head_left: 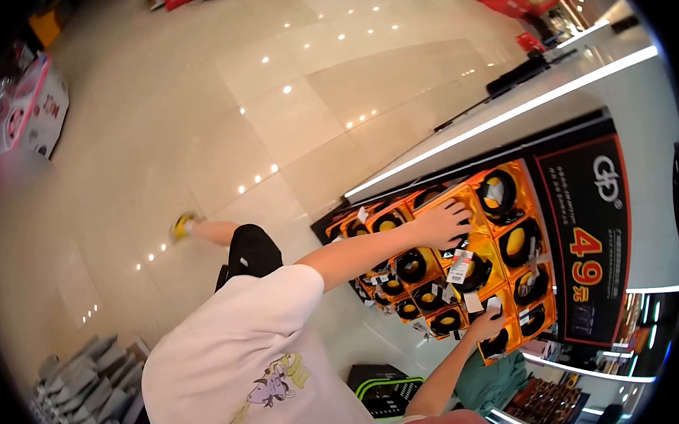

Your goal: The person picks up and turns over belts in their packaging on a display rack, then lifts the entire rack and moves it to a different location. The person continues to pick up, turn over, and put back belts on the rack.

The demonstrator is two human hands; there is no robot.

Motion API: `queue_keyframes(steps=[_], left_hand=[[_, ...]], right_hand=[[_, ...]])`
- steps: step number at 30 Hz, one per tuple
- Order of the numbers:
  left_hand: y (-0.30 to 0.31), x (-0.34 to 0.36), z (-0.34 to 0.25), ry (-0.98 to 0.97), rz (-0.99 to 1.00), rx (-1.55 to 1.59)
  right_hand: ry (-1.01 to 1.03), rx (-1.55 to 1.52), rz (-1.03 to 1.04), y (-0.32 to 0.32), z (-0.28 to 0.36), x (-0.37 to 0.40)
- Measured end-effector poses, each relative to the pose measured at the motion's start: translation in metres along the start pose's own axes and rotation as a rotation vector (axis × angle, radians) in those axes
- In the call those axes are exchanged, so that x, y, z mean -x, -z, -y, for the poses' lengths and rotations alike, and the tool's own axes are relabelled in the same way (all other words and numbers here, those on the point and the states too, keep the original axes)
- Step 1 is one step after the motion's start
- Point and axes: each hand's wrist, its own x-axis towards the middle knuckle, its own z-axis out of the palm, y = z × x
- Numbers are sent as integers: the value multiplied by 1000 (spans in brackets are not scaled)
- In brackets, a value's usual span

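Note:
A tilted display rack holds rows of orange boxes (502, 238), each with a black coil that looks like a rolled belt (411, 266) around a yellow middle. My left hand (443, 223) lies over a box in the upper rows, fingers spread. Just below it, a white barcode tag (461, 267) hangs over another coiled belt (477, 274). Lower on the rack, my right hand (485, 326) has its fingers curled at a white tag (494, 305), beside the boxes near the edge. Its fingertips are partly hidden.
A black sign (586, 237) reading 49元 adjoins the boxes. A bright light strip (504, 123) runs along the rack's side. A black basket with green trim (386, 390) is below my arms. Grey stacked items (88, 398) and a white-pink machine (34, 105) stand on the left.

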Motion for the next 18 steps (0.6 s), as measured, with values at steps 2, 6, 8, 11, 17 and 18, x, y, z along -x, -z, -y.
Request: queue_keyframes(steps=[2,6,8,11,17,18], left_hand=[[-4,1,3,-2,16,-18],[-4,2,2,12,-23,17],[4,2,-1,35,-25,20],[14,-4,-2,48,89,76],[8,-13,-9,57,164,-18],[8,-16,-14,89,181,20]], right_hand=[[4,3,21,-4,-10,-1],[175,174,-216,-19,-21,0],[159,103,-107,-10,-19,-9],[157,5,-160,-15,-16,2],[18,-46,-274,-8,14,15],[6,18,-196,-7,11,12]])
